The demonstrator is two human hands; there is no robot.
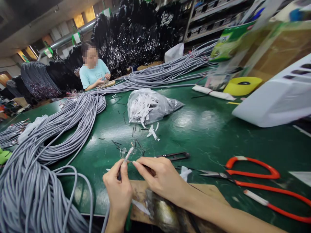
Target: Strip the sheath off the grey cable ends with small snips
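Note:
My left hand (119, 186) is closed on the end of a grey cable, thumb and finger pinching below the stripped part. That stripped cable end (129, 152) points up, white-wrapped, with a small orange-brown tip. Beside it, my right hand (155, 173) pinches a thin wire strand that runs toward the cable; its far end is hidden by the fingers. Fine loose strands and short black offcuts (117, 142) lie on the green table just beyond. A pair of black thread snips (176, 156) rests behind my right hand.
Red-handled scissors (225, 175) lie at the right. A big bundle of grey cables (36, 181) covers the left and runs along the back. A clear bag of white scraps (148, 105) sits mid-table. A white plastic bin (274, 100) stands right. Another person (94, 72) sits across the table.

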